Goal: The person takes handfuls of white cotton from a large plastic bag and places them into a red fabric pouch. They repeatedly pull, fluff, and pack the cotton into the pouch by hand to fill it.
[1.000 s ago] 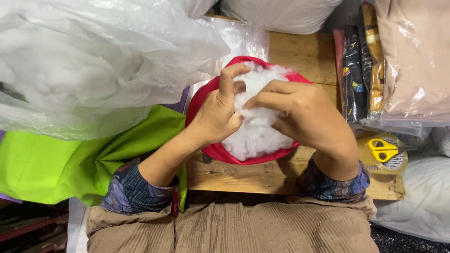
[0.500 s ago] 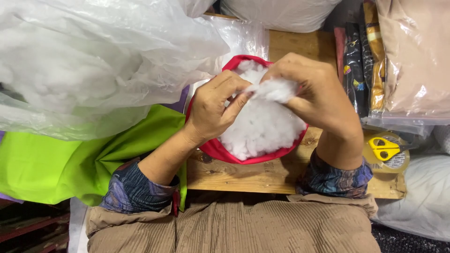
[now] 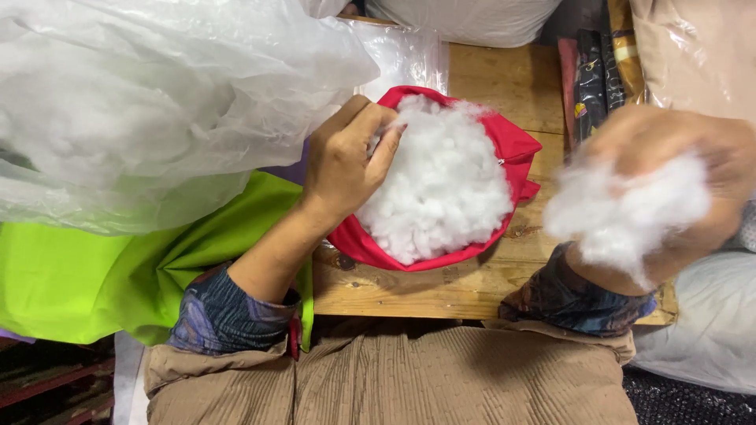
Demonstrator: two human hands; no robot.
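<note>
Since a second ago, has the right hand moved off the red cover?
Yes. The right hand, clutching a blurred tuft of white stuffing, has swung right, off the red cover towards the wooden table edge.

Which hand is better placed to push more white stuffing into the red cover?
The right hand, probably: it holds a tuft of white stuffing beside the red cover. The left hand grips the cover's rim, keeping it open.

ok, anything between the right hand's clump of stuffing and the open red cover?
Nothing visible. The right hand holds a white stuffing clump off to the side of the red cover; only bare wooden table lies between. The left hand grips the cover's far rim, clear of that path. The right hand is blurred.
</note>
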